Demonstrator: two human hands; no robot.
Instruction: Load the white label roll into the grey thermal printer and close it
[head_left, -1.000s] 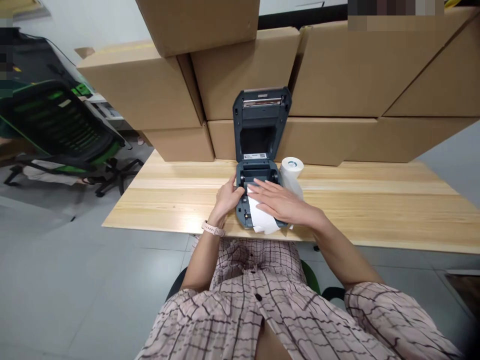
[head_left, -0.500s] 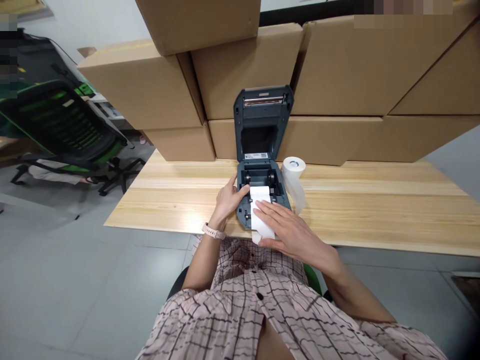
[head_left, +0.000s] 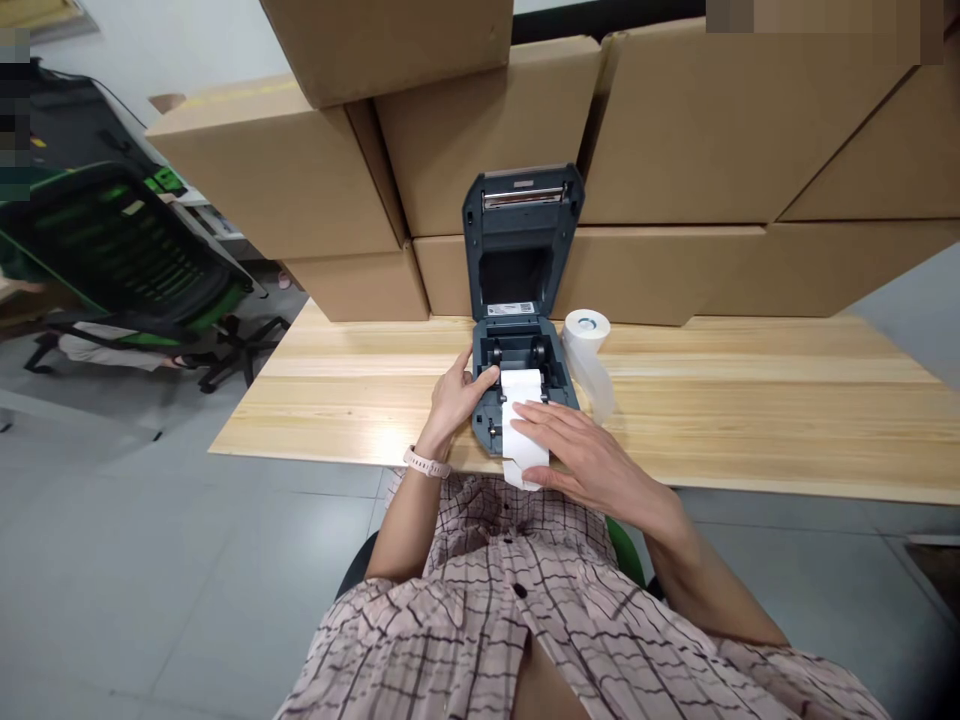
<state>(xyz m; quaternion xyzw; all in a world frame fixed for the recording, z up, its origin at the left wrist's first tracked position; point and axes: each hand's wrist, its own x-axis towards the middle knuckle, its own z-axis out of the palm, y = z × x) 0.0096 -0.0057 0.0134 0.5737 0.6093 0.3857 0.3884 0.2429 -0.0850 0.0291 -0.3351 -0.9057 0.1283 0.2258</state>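
Observation:
A dark grey label printer [head_left: 484, 432] stands on the table with its lid [head_left: 517, 240] raised. White label paper [head_left: 521, 385] lies down the middle of the printer, and its end hangs past the printer's front. My left hand [head_left: 454, 400] grips the printer's left side, thumb over the rim and fingers along the outside. With fingers stretched out, my right hand [head_left: 581, 455] rests its fingertips on the paper, covering part of it and the printer's right front. A roll of white labels [head_left: 586, 328] stands right of the printer, a loose strip trailing toward me.
Large cardboard boxes [head_left: 675, 130] are stacked along the back of the wooden table [head_left: 750, 420], close behind the raised lid. The table's front edge lies just under my wrists. Off to the left on the floor is a black and green office chair [head_left: 127, 250].
My right hand has shifted very slightly on the paper, its thumb a little to the right. The left hand keeps its hold on the printer. The camera view has tilted slightly.

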